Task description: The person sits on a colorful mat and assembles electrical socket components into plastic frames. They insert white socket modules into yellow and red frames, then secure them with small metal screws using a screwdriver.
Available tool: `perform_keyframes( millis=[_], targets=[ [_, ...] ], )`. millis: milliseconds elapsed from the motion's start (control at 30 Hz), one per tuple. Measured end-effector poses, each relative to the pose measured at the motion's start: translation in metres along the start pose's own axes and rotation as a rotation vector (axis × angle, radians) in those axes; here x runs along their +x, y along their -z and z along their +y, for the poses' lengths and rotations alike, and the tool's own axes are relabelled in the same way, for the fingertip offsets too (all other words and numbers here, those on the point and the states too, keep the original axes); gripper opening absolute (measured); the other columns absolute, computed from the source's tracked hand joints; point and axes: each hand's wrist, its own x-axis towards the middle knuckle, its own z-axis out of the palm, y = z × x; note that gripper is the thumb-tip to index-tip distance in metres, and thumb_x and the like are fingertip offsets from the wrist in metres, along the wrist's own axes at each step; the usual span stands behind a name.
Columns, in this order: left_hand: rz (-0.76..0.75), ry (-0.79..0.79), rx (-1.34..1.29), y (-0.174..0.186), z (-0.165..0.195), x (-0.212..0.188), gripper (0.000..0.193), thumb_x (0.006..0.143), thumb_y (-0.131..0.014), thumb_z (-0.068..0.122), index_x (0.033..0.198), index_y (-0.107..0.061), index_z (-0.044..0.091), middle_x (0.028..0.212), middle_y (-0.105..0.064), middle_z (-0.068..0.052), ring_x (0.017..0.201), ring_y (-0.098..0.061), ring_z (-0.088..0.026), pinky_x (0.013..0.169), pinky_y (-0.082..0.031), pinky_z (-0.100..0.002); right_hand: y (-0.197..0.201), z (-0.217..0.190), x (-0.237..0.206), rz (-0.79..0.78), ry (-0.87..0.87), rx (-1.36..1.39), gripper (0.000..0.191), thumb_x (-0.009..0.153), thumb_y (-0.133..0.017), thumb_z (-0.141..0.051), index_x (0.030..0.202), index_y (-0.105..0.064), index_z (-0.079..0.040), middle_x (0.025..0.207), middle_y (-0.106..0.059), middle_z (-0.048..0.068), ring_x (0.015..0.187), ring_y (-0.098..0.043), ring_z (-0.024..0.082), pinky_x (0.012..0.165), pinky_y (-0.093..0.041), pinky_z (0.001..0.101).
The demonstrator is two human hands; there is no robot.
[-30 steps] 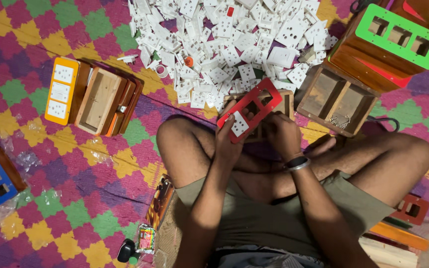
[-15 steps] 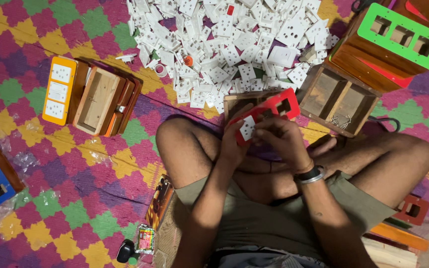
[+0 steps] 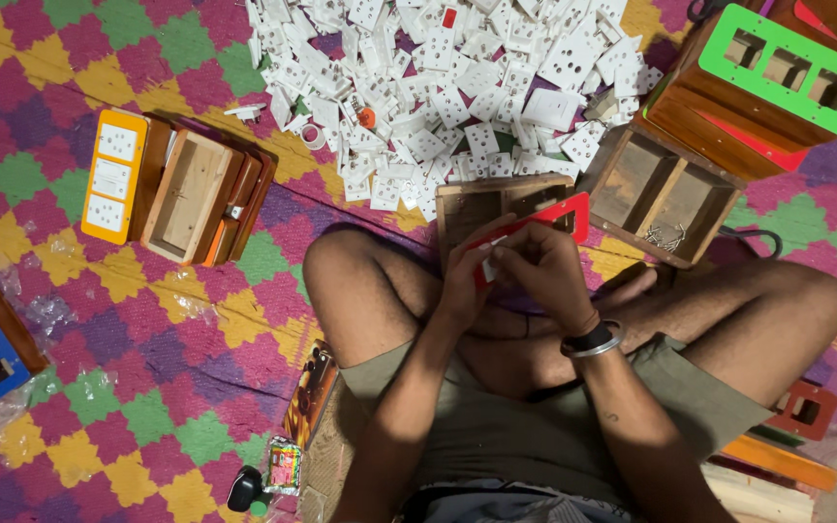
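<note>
Both hands [image 3: 511, 276] grip red plate [image 3: 554, 218], mostly hiding white socket [image 3: 492, 246].

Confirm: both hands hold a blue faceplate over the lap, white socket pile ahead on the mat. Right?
Not quite. The faceplate held by the left hand and right hand is red, not blue, as the head view shows. The rest holds: it is over the lap, and the white socket pile lies ahead on the mat.
</note>
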Motion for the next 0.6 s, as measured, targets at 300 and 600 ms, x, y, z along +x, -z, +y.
perform_keyframes(
  millis=[300, 600],
  targets=[
    [-0.016, 0.027, -0.009, -0.002, 0.002, -0.006, 0.053, 0.101, -0.051, 0.022, 0.148, -0.054, -0.002, 0.111, -0.07, -0.011, 0.088, -0.065, -0.017, 0.075, -0.055, -0.032, 0.0, 0.007, -0.004, 0.042, -0.077, -0.024, 0.012, 0.094, -0.073, -0.008, 0.091, -0.066, 0.001, 0.071, -0.07, 0.006, 0.056, -0.065, 0.01, 0.05, -0.052, 0.0234],
    [0.029, 0.046, -0.071, -0.003, 0.002, -0.009, 0.053, 0.1, -0.049, 0.021, 0.147, -0.054, -0.003, 0.116, -0.07, -0.012, 0.095, -0.067, -0.019, 0.082, -0.057, -0.034, -0.001, 0.013, -0.007, 0.05, -0.032, 0.003, 0.012, 0.089, -0.078, -0.007, 0.089, -0.068, -0.001, 0.076, -0.072, 0.005, 0.063, -0.068, 0.009, 0.055, -0.056, 0.0243]
  ],
)
